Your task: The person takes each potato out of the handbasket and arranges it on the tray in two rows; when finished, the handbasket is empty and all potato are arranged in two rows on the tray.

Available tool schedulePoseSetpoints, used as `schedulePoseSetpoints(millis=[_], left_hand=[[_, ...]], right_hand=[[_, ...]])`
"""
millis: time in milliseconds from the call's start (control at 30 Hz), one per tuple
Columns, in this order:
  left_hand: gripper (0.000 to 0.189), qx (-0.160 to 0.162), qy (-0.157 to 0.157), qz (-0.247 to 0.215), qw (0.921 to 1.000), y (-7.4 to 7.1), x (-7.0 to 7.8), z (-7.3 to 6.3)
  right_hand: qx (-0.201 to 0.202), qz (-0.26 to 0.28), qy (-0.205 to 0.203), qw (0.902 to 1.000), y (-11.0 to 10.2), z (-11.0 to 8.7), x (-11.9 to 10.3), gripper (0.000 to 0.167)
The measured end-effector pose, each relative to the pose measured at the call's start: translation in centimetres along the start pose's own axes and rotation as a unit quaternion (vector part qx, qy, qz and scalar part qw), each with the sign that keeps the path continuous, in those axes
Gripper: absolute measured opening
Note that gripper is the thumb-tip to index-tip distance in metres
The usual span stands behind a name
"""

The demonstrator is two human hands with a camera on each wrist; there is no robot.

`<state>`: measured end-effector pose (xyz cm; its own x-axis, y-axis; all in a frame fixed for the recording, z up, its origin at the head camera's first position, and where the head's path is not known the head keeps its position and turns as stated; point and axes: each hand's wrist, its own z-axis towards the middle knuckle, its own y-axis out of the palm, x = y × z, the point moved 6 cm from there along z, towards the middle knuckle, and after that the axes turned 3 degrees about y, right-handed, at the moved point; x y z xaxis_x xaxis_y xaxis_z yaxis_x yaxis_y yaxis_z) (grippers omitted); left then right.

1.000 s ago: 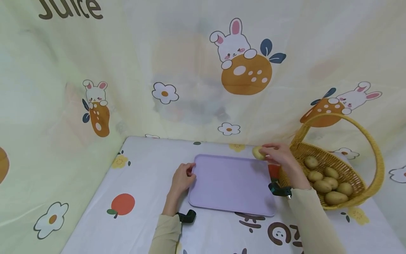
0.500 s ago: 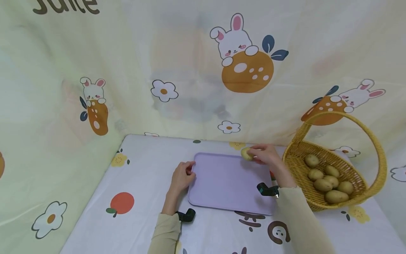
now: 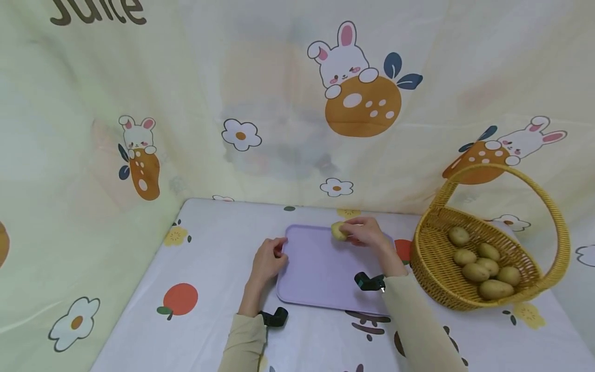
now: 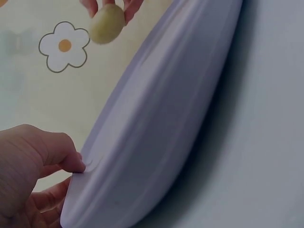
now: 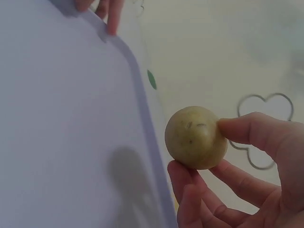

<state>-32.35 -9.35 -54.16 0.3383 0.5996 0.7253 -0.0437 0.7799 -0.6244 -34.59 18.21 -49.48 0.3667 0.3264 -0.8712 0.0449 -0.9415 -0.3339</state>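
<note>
A small yellowish potato (image 5: 194,137) is pinched between the thumb and fingers of my right hand (image 3: 366,232). In the head view that potato (image 3: 339,231) hangs over the back part of a lilac tray (image 3: 321,276), and its shadow falls on the tray in the right wrist view. My left hand (image 3: 267,261) is at the tray's left edge. Its thumb lies on the rim and the other fingers are under or outside it, gripping the tray (image 4: 156,133), as the left wrist view shows.
A yellow wicker basket (image 3: 432,274) with a tall arched handle stands right of the tray, with several potatoes (image 3: 495,289) in it. A printed white cloth (image 3: 153,341) covers the table. A patterned curtain (image 3: 279,62) hangs behind and at the sides.
My right hand has carried the potato leftward from beside the basket to above the tray's back part. The left hand has stayed at the tray's left edge.
</note>
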Motion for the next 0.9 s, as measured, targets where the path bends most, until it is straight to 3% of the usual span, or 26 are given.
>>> schedulePoseSetpoints(millis=[567,900], left_hand=[[0.042,0.002,-0.001,0.004,1.0,0.2,-0.1,0.0],[0.042,-0.001,0.002,0.006,1.0,0.1,0.0,0.0]], right_hand=[[-0.002,0.016,0.028,0.9995,6.0,0.9,1.1,0.041],[0.006,0.018,0.031,0.9993,7.8,0.9,1.0,0.038]])
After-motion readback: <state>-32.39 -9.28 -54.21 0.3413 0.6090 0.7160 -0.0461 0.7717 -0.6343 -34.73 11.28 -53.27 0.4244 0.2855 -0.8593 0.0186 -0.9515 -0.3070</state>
